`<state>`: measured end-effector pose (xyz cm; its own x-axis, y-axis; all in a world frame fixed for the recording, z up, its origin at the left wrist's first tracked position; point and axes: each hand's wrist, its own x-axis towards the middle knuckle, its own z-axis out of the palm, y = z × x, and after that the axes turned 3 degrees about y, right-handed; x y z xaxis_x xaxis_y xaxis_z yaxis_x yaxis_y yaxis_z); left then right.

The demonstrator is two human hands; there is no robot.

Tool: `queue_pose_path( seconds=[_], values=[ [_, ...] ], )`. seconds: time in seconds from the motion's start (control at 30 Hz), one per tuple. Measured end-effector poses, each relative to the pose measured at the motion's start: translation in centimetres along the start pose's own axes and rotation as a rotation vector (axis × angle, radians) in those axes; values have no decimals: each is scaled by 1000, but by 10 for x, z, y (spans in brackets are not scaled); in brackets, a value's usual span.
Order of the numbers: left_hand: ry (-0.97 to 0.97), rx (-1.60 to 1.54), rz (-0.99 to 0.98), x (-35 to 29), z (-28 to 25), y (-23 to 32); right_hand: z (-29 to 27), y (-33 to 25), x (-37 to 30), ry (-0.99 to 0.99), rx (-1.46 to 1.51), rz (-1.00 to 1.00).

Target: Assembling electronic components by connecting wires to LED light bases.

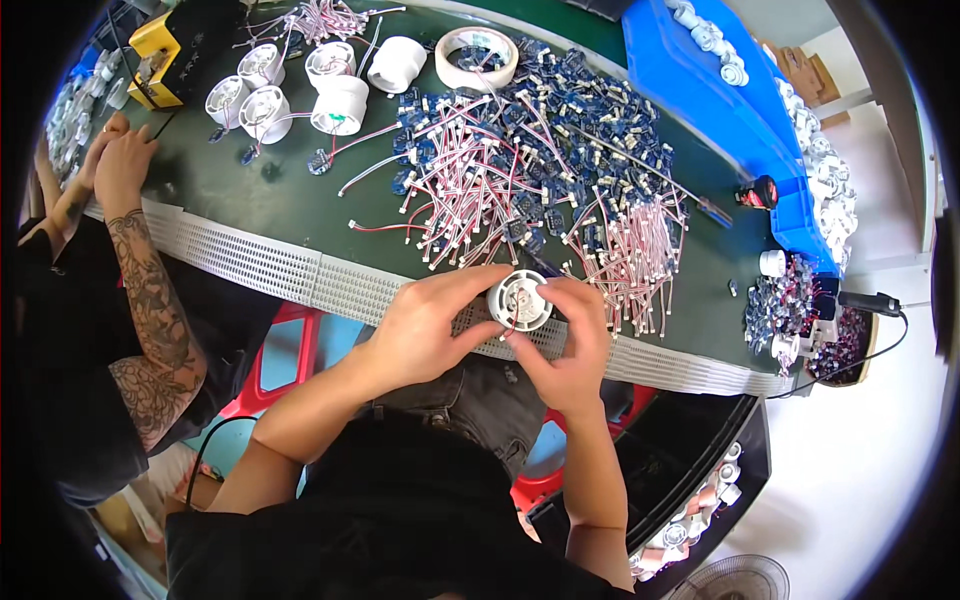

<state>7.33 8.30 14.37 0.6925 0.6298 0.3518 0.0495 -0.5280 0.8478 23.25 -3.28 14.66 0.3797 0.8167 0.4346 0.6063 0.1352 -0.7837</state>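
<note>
Just over the table's near edge, a white round plastic housing (521,298) has its open, ribbed face turned up. Its left side is held between the thumb and fingers of my left hand (425,325). My right hand (572,350) grips the opposite side, its thumb at the lower rim beside a short red-and-white wire (514,325). Whatever the fingertips cover beneath the housing is hidden. Beyond my hands lie a heap of red-and-white connector cables (465,190) and a heap of small blue circuit boards (605,110).
White housings (340,105) and a tape roll (477,57) stand at the back left. A screwdriver (712,210) lies by blue bins (690,70) at right. A perforated white strip (240,255) lines the near edge. Left of me is a co-worker's tattooed arm (150,280).
</note>
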Motion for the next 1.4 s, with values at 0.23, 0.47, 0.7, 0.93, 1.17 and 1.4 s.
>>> queue_pose_path(
  seconds=[0.23,0.47,0.7,0.93,1.17,1.4],
  values=[
    [-129,46,52,9,-7,3,-12,-14,31,-190,-229,-314],
    [102,80,108,19,-30,11,-26,-20,45,-189,-23,-64],
    [33,238,149,53,-46,20,-25,-21,31,63,346,327],
    [-85,32,186,24,13,26,-33,-35,36,71,423,385],
    [-43,-12,152,15,27,18,-34,-31,24,69,430,411],
    [-14,42,150,8,32,15,-38,-12,13,33,173,199]
  ],
)
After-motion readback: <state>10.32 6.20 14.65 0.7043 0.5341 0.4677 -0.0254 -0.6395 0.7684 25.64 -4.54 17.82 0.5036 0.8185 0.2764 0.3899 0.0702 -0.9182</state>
